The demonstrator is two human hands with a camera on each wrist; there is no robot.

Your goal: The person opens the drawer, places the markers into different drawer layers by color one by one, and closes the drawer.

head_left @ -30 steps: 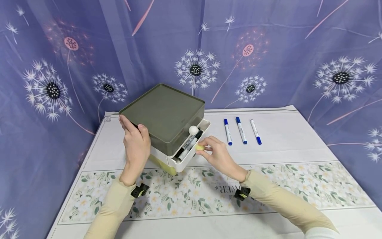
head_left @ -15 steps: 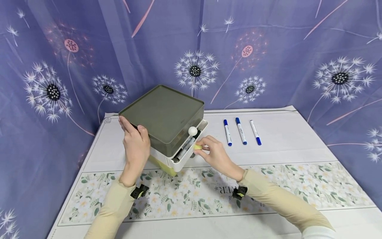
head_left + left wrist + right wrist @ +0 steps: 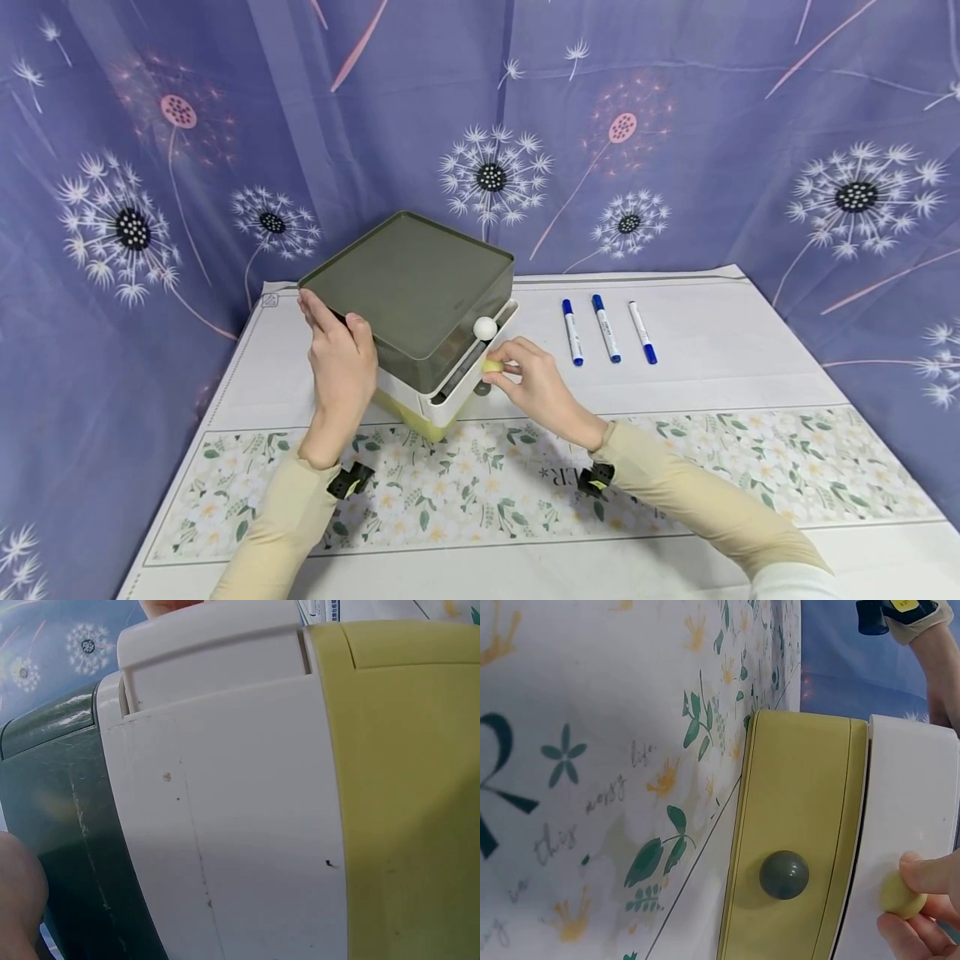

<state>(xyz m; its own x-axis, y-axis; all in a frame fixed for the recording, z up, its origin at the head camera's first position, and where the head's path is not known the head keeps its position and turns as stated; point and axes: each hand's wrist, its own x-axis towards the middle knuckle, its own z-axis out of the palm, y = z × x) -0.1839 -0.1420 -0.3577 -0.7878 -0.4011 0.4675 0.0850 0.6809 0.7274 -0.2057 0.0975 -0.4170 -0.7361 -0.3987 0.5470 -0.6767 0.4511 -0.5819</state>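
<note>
A three-tier drawer box (image 3: 408,283) stands on the table, dark green on top, white in the middle and yellow below. Its white drawer (image 3: 911,787) sticks out a little, with dark markers (image 3: 465,372) showing in the narrow gap. My right hand (image 3: 543,387) pinches the drawer's round yellow knob (image 3: 902,895) between thumb and fingers. Flat along the box's left side rests my left hand (image 3: 341,367), fingers extended near the top edge. A white knob (image 3: 485,328) sits on the green tier, a dark green knob (image 3: 784,874) on the yellow one.
Right of the box lie two blue-capped markers (image 3: 572,333) (image 3: 607,329) and a slimmer white pen (image 3: 642,332) with a blue end. A floral strip (image 3: 450,492) crosses the white tablecloth. Purple dandelion curtains (image 3: 375,125) hang behind and at both sides.
The white drawer has slid further into the box, the right hand moving left with its knob, so less of the markers shows. The left hand has stayed in place.
</note>
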